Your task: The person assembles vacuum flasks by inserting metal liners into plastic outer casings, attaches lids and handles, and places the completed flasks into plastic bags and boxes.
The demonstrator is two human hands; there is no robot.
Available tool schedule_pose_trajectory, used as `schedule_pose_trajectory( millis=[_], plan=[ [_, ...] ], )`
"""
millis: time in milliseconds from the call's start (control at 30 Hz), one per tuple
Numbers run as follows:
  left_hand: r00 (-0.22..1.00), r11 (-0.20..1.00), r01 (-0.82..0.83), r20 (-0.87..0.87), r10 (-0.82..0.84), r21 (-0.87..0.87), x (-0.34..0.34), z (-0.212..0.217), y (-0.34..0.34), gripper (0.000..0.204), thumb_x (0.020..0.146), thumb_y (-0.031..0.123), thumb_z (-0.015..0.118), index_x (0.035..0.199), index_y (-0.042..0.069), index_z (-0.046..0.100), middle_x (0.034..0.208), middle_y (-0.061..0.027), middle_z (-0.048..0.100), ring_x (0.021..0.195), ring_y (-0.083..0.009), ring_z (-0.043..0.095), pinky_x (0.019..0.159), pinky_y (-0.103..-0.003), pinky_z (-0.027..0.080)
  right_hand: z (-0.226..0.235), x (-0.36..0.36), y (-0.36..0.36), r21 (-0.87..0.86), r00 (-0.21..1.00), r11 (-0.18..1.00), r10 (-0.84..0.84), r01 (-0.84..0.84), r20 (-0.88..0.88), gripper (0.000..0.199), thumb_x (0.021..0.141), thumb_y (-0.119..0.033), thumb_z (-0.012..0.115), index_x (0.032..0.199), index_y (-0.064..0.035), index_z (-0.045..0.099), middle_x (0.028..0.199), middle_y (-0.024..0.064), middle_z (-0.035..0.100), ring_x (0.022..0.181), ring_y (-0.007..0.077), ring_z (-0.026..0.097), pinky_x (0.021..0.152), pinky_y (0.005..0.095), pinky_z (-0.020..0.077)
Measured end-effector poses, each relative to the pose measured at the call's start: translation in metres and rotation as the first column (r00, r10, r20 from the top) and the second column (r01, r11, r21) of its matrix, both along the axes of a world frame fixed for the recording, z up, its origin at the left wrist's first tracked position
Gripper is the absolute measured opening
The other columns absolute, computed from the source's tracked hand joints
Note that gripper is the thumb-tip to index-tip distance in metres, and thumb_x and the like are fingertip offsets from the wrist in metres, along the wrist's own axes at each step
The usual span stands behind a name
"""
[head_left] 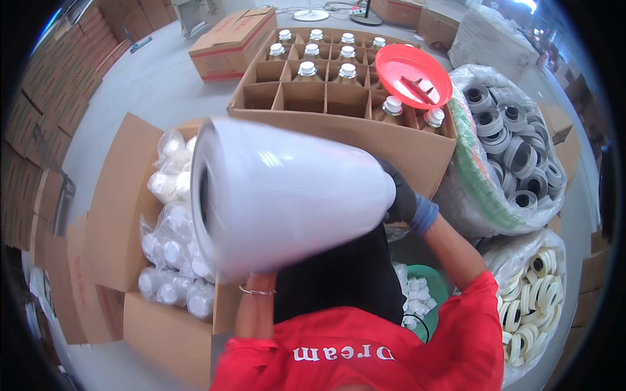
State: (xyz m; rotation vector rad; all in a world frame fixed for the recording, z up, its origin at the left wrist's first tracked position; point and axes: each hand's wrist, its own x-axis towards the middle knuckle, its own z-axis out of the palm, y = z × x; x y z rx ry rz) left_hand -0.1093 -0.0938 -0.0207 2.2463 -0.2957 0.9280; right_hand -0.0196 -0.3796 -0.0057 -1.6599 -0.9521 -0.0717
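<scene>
A large glossy white cone-shaped container [293,189] lies on its side in the air before me. Its wide end, with a dark round opening, points left. At the narrow right end, my right hand [401,195] in a dark glove is closed on it. My left hand is hidden by the cone; only its wrist with a bracelet [257,291] shows beneath the wide end. Behind the cone stands a divided carton [352,140] with several white-capped bottles [308,70] and some bare compartments.
A red tray [398,58] with a dark red object rests on the carton's right corner. Left is an open box [124,215] of bagged white parts [173,251]. Sacks of grey rings [515,140] and cream rings [535,300] stand right. A green basin [433,287] holds white caps.
</scene>
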Motion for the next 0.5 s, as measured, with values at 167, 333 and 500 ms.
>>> schedule_pose_trajectory(
  millis=[167,333,500],
  plan=[
    [0.726,0.651,0.316,-0.266,-0.634,-0.690,-0.014,0.096,-0.010,0.061,0.081,0.010,0.052,0.140,0.002,0.038,0.137,-0.0133,0.046,0.126,-0.0222,0.044,0.106,-0.034,0.034,0.021,0.057,-0.010,-0.318,0.988,0.938,0.105,-0.137,-0.115,0.074,0.069,-0.020,0.081,0.136,-0.0096,0.050,0.133,0.0171,0.052,0.126,0.0308,0.048,0.108,0.0431,0.0365],
    [0.618,0.774,0.480,-0.466,-0.633,-0.414,-0.054,0.056,0.012,0.069,0.077,-0.004,0.053,0.144,-0.001,0.034,0.143,-0.0214,0.045,0.129,-0.0332,0.048,0.105,-0.033,0.038,0.126,0.018,0.065,-0.800,0.757,0.431,-0.322,-0.417,-0.568,0.042,0.096,-0.034,0.053,0.128,-0.0071,0.059,0.118,0.0137,0.063,0.105,0.0230,0.062,0.089,0.0337,0.0520],
    [0.639,0.778,0.353,-0.473,-0.606,-0.520,-0.082,0.045,0.041,0.073,0.073,-0.005,0.055,0.143,0.000,0.036,0.140,-0.0180,0.050,0.128,-0.0295,0.052,0.104,-0.035,0.041,0.115,0.046,0.015,-0.706,0.679,0.498,-0.276,-0.504,-0.680,0.044,0.095,-0.040,0.057,0.109,0.0008,0.066,0.098,0.0100,0.068,0.083,0.0153,0.065,0.072,0.0273,0.0523]
  ],
)
